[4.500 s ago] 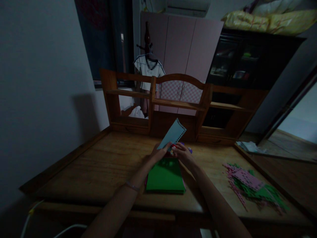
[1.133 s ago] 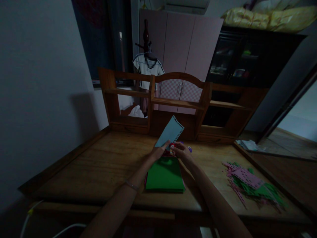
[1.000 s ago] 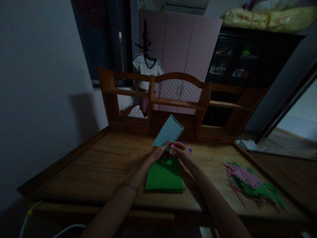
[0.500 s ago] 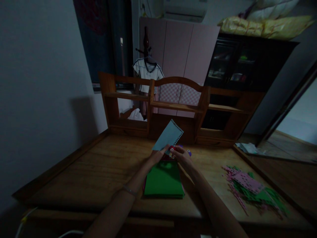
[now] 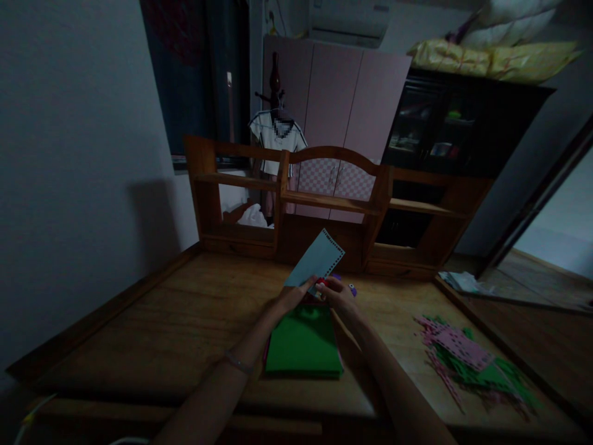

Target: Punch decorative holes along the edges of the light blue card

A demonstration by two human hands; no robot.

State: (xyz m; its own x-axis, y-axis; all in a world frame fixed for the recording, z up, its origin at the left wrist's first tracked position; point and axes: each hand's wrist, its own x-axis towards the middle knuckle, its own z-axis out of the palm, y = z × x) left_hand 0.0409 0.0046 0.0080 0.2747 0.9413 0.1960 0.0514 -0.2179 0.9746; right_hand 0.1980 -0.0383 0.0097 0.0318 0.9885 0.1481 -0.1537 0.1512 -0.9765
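Your left hand (image 5: 291, 295) pinches the lower corner of a pale blue sheet (image 5: 316, 259), tilted, its right edge punched with holes; your right hand (image 5: 340, 294) grips a small red punch (image 5: 323, 283) at that edge; a green paper stack (image 5: 303, 339) lies on the wooden desk (image 5: 185, 315) beneath; punched pink and green scraps (image 5: 467, 354) lie well apart, right.

No readable text, label, brand, number or sign anywhere, light blue paper (image 5: 316, 264) in the hands blank, green sheet stack (image 5: 303, 340) near on the desk plain, punched paper scraps (image 5: 467, 355) at right unmarked
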